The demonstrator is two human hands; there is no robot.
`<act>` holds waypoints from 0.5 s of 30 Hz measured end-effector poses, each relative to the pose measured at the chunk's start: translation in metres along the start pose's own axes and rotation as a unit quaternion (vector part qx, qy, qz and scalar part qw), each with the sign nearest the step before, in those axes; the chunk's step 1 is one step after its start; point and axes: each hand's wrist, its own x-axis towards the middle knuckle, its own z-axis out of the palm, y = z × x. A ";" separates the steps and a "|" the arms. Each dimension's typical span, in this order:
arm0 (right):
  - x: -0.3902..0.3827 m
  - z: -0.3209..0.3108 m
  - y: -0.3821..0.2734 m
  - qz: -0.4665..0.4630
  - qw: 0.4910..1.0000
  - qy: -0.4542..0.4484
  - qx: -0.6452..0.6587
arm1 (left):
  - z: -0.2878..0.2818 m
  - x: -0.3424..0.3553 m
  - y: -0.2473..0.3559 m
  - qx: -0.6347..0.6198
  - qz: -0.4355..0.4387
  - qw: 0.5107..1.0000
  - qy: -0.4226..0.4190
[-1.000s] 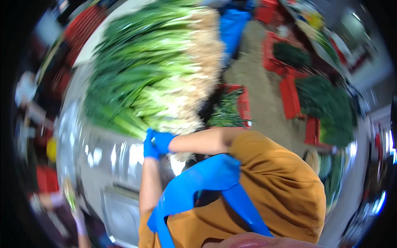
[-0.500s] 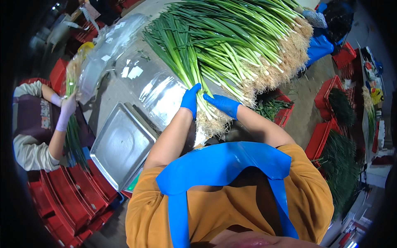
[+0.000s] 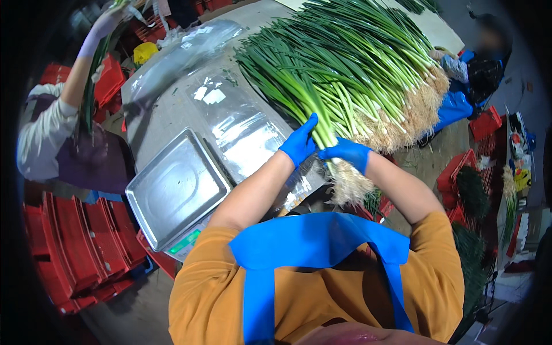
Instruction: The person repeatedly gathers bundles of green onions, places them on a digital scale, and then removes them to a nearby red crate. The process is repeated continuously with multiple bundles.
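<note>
Across the greyish counter (image 3: 150,126), toward 1 o'clock, spreads a pile of green onions (image 3: 368,75). Both hands are closed around one bunch (image 3: 324,131), its long axis running from leaves at 11 o'clock to roots (image 3: 349,183) at 5; the right hand (image 3: 349,154) is nearer the roots, the left hand (image 3: 300,142) higher.

Left hand (image 3: 300,144) and right hand (image 3: 352,154) were gloved in plain blue. Held bunch (image 3: 323,129) graded from dark green through pale green to cream. Apron (image 3: 316,241) was blue; shirt (image 3: 431,261), mustard-orange; crates (image 3: 109,247), red; scale pan (image 3: 175,187), silver-grey.
</note>
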 end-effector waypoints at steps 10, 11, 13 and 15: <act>-0.171 0.025 -0.134 0.101 0.983 -0.040 -0.149 | 0.086 -0.089 0.043 -0.137 0.152 0.966 -0.161; -0.178 0.030 -0.145 0.114 0.979 -0.044 -0.160 | 0.089 -0.105 0.047 -0.125 0.181 0.964 -0.153; -0.192 0.036 -0.150 0.132 0.974 -0.036 -0.182 | 0.089 -0.132 0.060 -0.085 0.234 0.959 -0.133; -0.197 0.047 -0.158 0.100 0.980 -0.044 -0.167 | 0.081 -0.164 0.077 -0.076 0.284 0.950 -0.103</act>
